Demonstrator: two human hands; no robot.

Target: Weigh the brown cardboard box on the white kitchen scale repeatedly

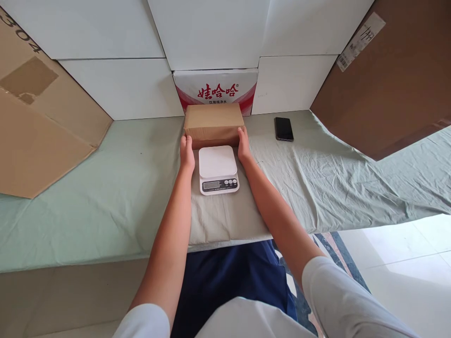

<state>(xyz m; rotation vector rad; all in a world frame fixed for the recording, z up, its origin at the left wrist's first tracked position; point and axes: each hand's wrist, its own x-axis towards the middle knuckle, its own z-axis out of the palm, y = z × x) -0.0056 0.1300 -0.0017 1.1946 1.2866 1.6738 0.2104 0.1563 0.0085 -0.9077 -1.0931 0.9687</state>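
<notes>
A small brown cardboard box [214, 117] sits behind a white digital kitchen scale [217, 162] on the cloth-covered table. My left hand [187, 152] presses against the box's left front corner, fingers pointing away from me. On the opposite side, my right hand [243, 144] grips the right front corner, its thumb at the front edge. Together the two palms clasp the box between them; the fingers along its sides are partly hidden. The scale lies between my wrists with a bare platform. Its dark panel with a small display and round buttons faces me.
A black phone [283, 129] lies to the right. Behind the small box stands a white and red carton [218, 84] amid white panels [120, 89]. Large brown cardboard pieces flank the table at left [45, 126] and right [384, 80]. Wrinkled pale green cloth [105, 188] covers the tabletop.
</notes>
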